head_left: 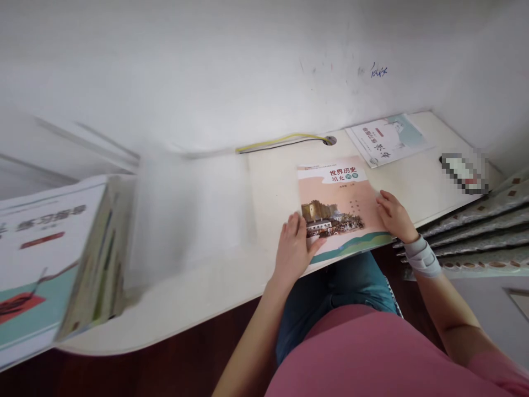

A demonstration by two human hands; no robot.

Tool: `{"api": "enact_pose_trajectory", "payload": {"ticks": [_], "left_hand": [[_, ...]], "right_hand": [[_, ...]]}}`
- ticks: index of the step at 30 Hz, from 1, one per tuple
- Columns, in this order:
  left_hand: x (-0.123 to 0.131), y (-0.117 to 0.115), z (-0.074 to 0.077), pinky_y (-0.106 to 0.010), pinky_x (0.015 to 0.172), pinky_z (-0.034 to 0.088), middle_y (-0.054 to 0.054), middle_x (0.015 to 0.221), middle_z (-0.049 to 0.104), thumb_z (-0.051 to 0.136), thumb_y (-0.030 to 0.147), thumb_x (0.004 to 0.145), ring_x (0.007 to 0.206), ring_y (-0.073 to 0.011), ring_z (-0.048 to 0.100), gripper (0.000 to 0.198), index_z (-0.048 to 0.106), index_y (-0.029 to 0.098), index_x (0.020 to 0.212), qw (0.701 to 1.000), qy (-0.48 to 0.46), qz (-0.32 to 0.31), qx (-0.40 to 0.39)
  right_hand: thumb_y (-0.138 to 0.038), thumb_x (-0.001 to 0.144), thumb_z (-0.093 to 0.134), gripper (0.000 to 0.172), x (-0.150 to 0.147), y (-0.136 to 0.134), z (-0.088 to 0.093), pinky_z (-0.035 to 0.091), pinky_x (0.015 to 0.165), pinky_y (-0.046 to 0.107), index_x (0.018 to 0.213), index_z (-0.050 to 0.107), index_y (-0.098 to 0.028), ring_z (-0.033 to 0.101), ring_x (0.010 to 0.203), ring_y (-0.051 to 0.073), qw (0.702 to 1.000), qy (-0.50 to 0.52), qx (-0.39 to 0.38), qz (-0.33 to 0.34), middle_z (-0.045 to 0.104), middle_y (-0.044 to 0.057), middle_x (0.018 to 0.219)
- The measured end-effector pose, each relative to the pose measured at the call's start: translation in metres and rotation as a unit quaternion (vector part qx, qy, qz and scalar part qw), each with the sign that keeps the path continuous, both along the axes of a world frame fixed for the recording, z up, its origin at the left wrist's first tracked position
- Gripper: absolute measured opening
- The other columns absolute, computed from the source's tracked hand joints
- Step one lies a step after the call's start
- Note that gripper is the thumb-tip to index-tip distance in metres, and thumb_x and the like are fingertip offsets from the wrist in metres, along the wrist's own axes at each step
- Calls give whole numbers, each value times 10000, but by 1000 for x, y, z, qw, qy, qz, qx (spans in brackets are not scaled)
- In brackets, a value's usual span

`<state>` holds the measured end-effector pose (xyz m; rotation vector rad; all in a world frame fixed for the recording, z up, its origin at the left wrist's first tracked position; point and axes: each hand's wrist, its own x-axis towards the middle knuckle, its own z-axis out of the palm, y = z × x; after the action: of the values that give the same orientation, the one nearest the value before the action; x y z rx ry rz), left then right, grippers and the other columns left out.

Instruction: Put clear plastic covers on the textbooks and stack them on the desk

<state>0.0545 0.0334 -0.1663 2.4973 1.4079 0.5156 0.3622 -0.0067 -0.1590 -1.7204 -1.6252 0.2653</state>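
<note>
A pink workbook (351,190) with Chinese lettering and a castle picture lies face up at the table's front edge. My left hand (295,242) rests along its left edge, fingers stretched out and thumb spread over the lower part of the cover. At the opposite edge my right hand (394,215) touches the cover with its fingertips, fingers apart. A pale wristband (424,256) is around the right wrist. Left of the workbook lies a blurred, translucent sheet (194,215) that looks like clear plastic.
A stack of books (49,248) stands at the left end of the white table (198,298). Another booklet (388,138) lies behind on the right, near a pixelated phone-like object (465,172). A yellow cable (285,139) runs along the wall into a round hole.
</note>
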Motion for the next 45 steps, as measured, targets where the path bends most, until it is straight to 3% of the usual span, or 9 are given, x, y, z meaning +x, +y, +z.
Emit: {"api": "enact_pose_trajectory", "payload": {"ticks": [5, 10, 13, 19, 25, 32, 40, 45], "left_hand": [[-3, -3, 10, -590, 1126, 205, -289, 1521, 228, 450, 732, 786, 1429, -393, 159, 1015, 205, 26, 1472, 998, 27, -36, -52], [-15, -1, 26, -582, 1140, 142, -247, 1568, 61, 531, 717, 751, 1442, -373, -4, 1116, -19, 120, 1517, 983, 49, -120, -126], [-19, 0, 30, -594, 1138, 102, -235, 1572, 12, 577, 700, 728, 1439, -372, -35, 1127, -27, 174, 1521, 975, 73, -159, -135], [-14, -5, 25, -601, 1129, 126, -247, 1568, 56, 518, 687, 781, 1441, -383, 5, 1018, 62, 159, 1522, 984, 76, -131, -90], [-12, -6, 23, -587, 1128, 156, -248, 1559, 144, 504, 723, 760, 1443, -385, 90, 1030, 125, 133, 1514, 987, 88, -116, -63], [-8, -8, 24, -578, 1125, 176, -233, 1554, 183, 482, 764, 737, 1436, -391, 147, 1049, 166, 130, 1511, 988, 103, -108, -44], [-12, -4, 28, -559, 1146, 145, -251, 1561, 123, 575, 726, 700, 1445, -376, 70, 1185, -18, 101, 1514, 982, 95, -128, -97], [-22, 2, 35, -533, 1154, 148, -177, 1588, 64, 608, 561, 776, 1449, -345, 33, 1086, -107, 203, 1511, 971, 78, -184, -130]], "right_hand": [[-389, 902, 440, 342, 3, 1, 2, 424, 1058, 472, 1036, 678, -182, 539, 1210, 264, 999, 36, -6, -3, 579, 155, 1279], [-407, 893, 457, 335, 4, 1, 3, 418, 1062, 467, 986, 696, -192, 524, 1226, 268, 1000, 25, -10, -9, 576, 147, 1280], [-401, 893, 461, 336, 7, 0, 5, 418, 1065, 445, 1010, 699, -195, 528, 1226, 258, 999, 39, -29, 6, 570, 137, 1294], [-381, 888, 472, 328, 19, -2, 10, 463, 1014, 426, 1081, 672, -208, 579, 1160, 225, 997, 82, -11, 4, 617, 113, 1250], [-376, 891, 468, 339, 21, -17, 11, 472, 1006, 416, 1109, 656, -198, 602, 1120, 219, 997, 73, -4, 13, 657, 107, 1180], [-364, 888, 483, 298, 23, -31, 14, 470, 1007, 446, 1002, 700, -196, 593, 1126, 232, 999, 24, -15, 33, 663, 123, 1161], [-356, 896, 464, 310, 16, -23, 13, 459, 1021, 465, 1021, 704, -207, 581, 1136, 236, 999, 1, -18, 37, 663, 123, 1157], [-333, 890, 464, 301, 17, -22, 11, 447, 1038, 471, 1036, 699, -215, 577, 1145, 234, 999, 5, -26, 38, 663, 108, 1170]]}}
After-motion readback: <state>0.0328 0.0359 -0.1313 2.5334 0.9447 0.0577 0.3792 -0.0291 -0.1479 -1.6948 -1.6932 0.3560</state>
